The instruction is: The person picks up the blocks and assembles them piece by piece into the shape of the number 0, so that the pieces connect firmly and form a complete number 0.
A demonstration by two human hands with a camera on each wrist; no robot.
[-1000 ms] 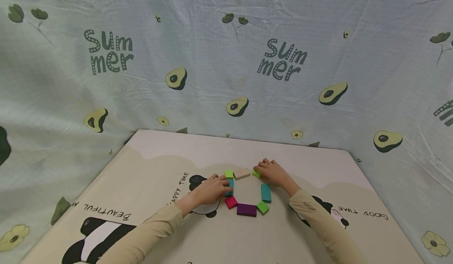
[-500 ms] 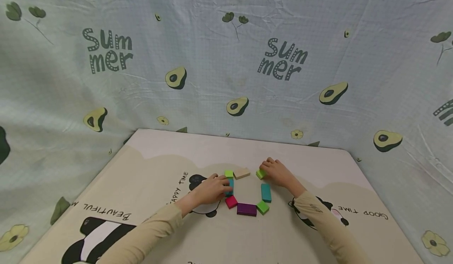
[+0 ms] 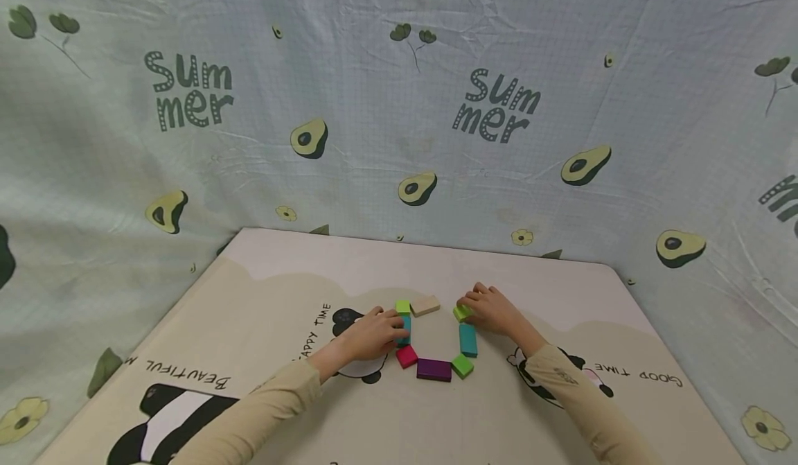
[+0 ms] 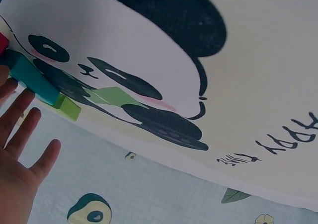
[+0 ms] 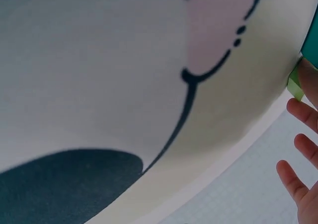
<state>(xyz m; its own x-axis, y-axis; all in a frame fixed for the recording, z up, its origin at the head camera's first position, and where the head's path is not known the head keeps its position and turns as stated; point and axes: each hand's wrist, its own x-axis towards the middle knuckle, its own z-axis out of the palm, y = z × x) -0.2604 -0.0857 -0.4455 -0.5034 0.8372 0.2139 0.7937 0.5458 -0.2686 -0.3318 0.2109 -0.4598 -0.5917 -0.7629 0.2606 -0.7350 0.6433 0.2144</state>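
Note:
In the head view, blocks lie in a ring on the printed mat. My left hand (image 3: 370,335) rests its fairly straight fingertips at the left teal block (image 3: 405,328), between a yellow-green block (image 3: 403,307) and a red block (image 3: 407,356). My right hand (image 3: 495,311) pinches a lime-green block (image 3: 462,312) just behind the right teal block (image 3: 468,340); the fingers partly cover it. A pale wooden block (image 3: 426,305) lies at the back, apart from the lime-green one. In front are a purple block (image 3: 433,370) and a green block (image 3: 463,366).
The mat (image 3: 386,423) carries panda prints and lettering. Behind it and at both sides hangs a pale cloth (image 3: 361,91) with avocado prints. The mat's back edge runs a short way beyond the hands.
My right hand has carried the lime-green block rightward and then slightly toward me, away from the wooden block and up to the right teal block. My left hand has stayed in place.

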